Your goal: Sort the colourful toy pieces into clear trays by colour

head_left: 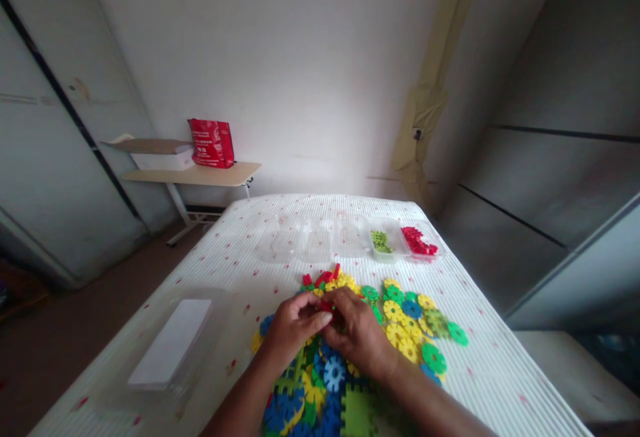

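Over a heap of plastic building pieces, my left hand [295, 324] and my right hand [357, 330] meet. A small red plastic piece [327, 306] shows between their fingertips, and both hands are closed on it; its full shape is hidden. Under and around them lie blue, green and yellow notched discs [407, 330], with larger green square pieces [358, 412] at the near side. More red pieces [327, 276] rest at the heap's far edge, just beyond my fingers.
Clear plastic containers stand in a row at the back; one holds green pieces [381, 242], another red pieces [417, 241]. A clear tray with a white rectangular item [171, 344] lies at left on the patterned tablecloth [240, 277]. Behind, a side table [215, 175] bears a red bag [212, 144].
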Action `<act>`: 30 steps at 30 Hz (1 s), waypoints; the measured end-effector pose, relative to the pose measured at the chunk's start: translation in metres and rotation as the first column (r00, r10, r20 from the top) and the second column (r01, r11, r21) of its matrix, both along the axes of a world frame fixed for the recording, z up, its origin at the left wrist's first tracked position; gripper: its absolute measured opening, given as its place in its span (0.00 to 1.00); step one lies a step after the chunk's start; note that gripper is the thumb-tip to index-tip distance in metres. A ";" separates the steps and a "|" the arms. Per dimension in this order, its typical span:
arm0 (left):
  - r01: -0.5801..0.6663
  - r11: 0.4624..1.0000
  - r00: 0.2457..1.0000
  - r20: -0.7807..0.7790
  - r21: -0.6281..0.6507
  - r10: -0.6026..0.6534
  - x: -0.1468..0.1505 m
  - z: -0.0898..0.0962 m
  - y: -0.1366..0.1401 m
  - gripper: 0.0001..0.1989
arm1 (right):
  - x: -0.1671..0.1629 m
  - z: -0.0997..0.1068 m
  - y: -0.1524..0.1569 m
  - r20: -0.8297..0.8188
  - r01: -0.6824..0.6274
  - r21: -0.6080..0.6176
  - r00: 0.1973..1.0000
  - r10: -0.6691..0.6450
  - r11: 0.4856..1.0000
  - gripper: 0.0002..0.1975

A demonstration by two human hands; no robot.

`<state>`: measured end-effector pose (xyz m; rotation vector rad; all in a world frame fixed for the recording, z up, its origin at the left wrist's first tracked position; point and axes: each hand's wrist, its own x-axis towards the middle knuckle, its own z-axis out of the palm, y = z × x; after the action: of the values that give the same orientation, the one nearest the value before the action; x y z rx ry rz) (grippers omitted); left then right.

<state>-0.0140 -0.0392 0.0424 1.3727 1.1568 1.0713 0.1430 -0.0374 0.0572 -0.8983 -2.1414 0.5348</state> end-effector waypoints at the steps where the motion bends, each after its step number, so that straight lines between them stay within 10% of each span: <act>1: 0.001 1.000 1.000 -0.009 0.009 -0.001 0.000 0.001 0.000 0.15 | 0.000 -0.001 0.000 0.001 0.013 0.011 1.000 -0.013 1.000 0.14; 9: -0.094 0.996 0.993 -0.072 0.010 0.095 -0.020 0.003 0.000 0.17 | 0.056 0.013 0.037 0.080 0.329 0.136 0.937 -0.341 0.935 0.12; 14: -0.176 0.981 0.968 -0.166 0.082 0.188 -0.046 0.002 0.006 0.16 | 0.127 0.035 0.087 0.199 0.739 0.305 0.568 -0.799 0.601 0.15; 17: -0.155 0.980 0.956 -0.232 0.121 0.180 -0.055 0.004 0.002 0.12 | 0.155 0.042 0.106 0.326 0.801 0.332 0.398 -0.858 0.498 0.19; 21: -0.051 0.995 0.941 -0.329 0.091 0.079 -0.063 0.006 -0.013 0.07 | 0.169 0.037 0.114 0.385 0.774 0.382 0.364 -0.848 0.506 0.21; 25: 0.100 0.994 0.902 -0.418 -0.041 -0.108 -0.072 0.003 -0.034 0.06 | 0.166 0.015 0.102 0.254 0.694 0.449 0.505 -0.825 0.563 0.17; 30: 0.142 0.976 0.868 -0.453 -0.164 -0.203 -0.086 -0.004 -0.058 0.06 | 0.152 -0.011 0.061 0.185 0.419 0.343 0.847 -0.498 0.841 0.14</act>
<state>-0.0996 -0.0974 0.0385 1.6504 1.3873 0.5353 0.2949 0.0234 0.0458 -1.3211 -2.0523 -0.1579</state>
